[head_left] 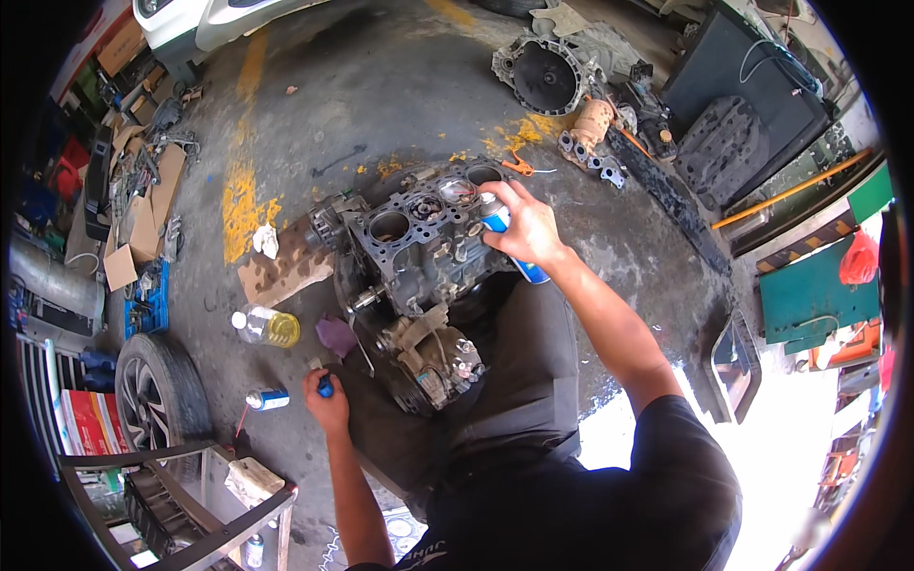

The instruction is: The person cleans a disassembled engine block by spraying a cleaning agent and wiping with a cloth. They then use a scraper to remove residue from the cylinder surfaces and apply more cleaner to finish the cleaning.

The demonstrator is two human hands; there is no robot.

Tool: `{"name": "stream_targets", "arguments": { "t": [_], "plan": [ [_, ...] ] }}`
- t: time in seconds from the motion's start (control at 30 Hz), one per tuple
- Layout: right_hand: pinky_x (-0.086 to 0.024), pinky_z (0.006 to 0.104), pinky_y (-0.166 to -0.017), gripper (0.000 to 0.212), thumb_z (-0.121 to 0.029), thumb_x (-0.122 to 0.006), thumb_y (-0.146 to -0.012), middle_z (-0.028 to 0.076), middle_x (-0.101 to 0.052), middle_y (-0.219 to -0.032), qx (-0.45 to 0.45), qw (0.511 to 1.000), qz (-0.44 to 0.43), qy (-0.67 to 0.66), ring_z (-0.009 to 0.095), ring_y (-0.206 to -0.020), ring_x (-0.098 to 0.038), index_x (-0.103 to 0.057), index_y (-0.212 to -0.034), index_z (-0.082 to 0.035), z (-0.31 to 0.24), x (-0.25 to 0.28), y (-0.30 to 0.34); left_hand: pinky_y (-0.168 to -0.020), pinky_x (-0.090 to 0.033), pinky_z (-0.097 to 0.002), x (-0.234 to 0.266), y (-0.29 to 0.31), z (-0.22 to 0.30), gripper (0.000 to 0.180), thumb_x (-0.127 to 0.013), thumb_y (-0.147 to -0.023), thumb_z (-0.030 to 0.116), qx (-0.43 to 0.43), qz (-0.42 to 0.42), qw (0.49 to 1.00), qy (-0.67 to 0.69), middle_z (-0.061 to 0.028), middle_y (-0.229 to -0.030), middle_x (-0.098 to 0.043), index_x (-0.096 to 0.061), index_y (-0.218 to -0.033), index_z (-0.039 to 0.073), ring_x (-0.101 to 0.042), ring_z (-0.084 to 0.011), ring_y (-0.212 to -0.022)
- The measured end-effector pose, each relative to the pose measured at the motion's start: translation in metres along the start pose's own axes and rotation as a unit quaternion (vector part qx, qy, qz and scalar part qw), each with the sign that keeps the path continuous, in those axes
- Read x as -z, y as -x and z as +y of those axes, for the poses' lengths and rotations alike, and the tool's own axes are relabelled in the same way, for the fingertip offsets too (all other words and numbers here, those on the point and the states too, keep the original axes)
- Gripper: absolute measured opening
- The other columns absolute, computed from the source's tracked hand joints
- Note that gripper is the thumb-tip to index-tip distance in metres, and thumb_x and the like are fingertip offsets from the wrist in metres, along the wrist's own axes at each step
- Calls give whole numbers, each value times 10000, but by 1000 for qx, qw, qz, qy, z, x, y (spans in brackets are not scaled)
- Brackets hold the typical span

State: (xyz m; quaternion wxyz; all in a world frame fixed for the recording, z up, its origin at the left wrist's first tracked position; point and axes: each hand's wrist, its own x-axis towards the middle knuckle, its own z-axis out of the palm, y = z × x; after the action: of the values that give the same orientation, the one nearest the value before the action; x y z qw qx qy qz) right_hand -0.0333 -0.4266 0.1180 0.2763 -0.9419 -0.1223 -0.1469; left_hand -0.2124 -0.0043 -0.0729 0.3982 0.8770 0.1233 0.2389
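Observation:
My right hand (529,226) is closed around a blue spray can (531,272), its index finger on the white nozzle. The nozzle points left over the flat top of an engine block (447,252) with round cylinder bores. Near my left knee, my left hand (328,407) is closed on a small blue-handled tool (326,385); its pale tip is too small to make out. An alternator-like metal unit (438,362) juts from the block's near side, between my legs. Left of the block lie a purple cloth (335,336) and a clear bottle of yellow liquid (267,326).
A second blue can (268,399) lies beside a wheel (157,390). A metal-framed stand (181,457) is at lower left. Stained cardboard (286,271) touches the block's left side. Beyond are orange pliers (519,164), a gearbox housing (541,76) and an exhaust part (592,128).

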Motion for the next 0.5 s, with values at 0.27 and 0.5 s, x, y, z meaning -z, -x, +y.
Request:
{"name": "stream_targets", "arguments": {
  "t": [0.27,0.5],
  "plan": [
    [-524,421,-903,630,-172,-739,-661,86,-634,-1203,-72,994,81,8,344,-1071,-641,-566,-1265,-225,49,22,6,-920,-491,-432,-1,4,7,169,-682,-795,-12,-11,-3,1000,-7,-187,-1057,-654,-655,-961,3,-627,-382,-999],
    [-526,430,-881,639,-187,-764,-638,95,-649,-1105,-107,991,75,12,347,-1059,-649,-569,-1246,-224,61,39,33,-916,-493,-428,-9,-1,-1,170,-688,-797,-14,-20,-5,1000,-7,-178,-1055,-657,-656,-962,9,-630,-376,-999]
  ]
}}
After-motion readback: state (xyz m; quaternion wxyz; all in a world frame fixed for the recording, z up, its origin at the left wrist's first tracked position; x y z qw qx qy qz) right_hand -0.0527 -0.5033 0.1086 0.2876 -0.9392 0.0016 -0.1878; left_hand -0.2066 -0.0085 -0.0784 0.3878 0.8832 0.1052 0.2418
